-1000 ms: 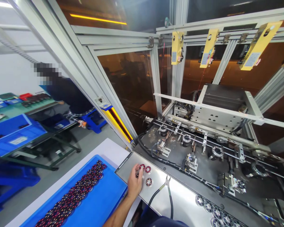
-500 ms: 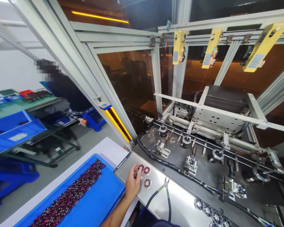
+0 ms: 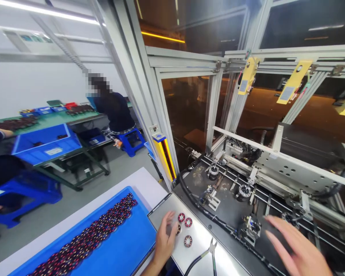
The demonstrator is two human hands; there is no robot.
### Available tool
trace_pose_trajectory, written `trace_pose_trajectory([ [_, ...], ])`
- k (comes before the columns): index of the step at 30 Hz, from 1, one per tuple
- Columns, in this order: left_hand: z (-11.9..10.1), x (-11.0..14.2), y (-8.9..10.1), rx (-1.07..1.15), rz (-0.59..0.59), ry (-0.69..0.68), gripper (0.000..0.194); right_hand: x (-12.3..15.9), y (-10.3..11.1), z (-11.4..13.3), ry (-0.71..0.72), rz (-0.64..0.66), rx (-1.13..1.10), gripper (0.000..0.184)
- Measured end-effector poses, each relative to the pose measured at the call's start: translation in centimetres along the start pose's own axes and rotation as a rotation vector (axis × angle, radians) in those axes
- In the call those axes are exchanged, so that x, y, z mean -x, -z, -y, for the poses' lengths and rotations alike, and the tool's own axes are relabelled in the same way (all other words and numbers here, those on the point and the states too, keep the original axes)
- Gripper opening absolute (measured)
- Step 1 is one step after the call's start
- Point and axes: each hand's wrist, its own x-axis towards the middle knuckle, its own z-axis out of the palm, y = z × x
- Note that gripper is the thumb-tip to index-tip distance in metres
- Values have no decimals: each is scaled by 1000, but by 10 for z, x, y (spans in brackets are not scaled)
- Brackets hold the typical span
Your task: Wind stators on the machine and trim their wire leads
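Observation:
My left hand (image 3: 164,238) rests on the steel plate (image 3: 199,245) at the machine's front, fingers spread beside three small round red-wound stator parts (image 3: 185,225); it holds nothing. My right hand (image 3: 297,251) has come in at the lower right, open and flat with fingers stretched toward the left, hovering over the black machine bed (image 3: 227,207) near a small fixture (image 3: 251,229). A blue tray (image 3: 123,249) with several rows of the same wound parts (image 3: 103,226) lies to the left of my left hand.
Black-handled pliers (image 3: 207,255) lie on the steel plate. The bed carries rails and round fixtures (image 3: 244,190) behind an aluminium frame with tinted panels. A yellow light-curtain post (image 3: 164,155) stands at its corner. A seated person (image 3: 112,111) works at a green bench (image 3: 48,122).
The view has swung to the left and down. My right hand has come into view at the lower right. My left hand stays by the three parts, its fingers now more spread.

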Motion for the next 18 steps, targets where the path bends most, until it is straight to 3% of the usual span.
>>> trace_pose_trajectory([
  [1, -1, 1, 5, 0, -14, 3, 52, -36, -20, -1, 58, 125, -5, 32],
  [4, -3, 4, 21, -8, -69, 12, 52, -131, -89, -5, 116, 258, -31, 26],
  [7, 1, 4, 37, -30, -113, -1, 50, -186, -152, -9, 149, 356, -47, 22],
  [11, 3, -2, 50, -110, -153, -51, 47, -199, -198, -14, 84, 428, -61, 18],
  [15, -5, -17, 51, -235, -158, -165, 43, -187, -209, -23, -94, 457, -110, 17],
  [18, -20, -37, 43, -262, -102, -231, 42, -184, -214, -33, -333, 446, -146, 19],
])
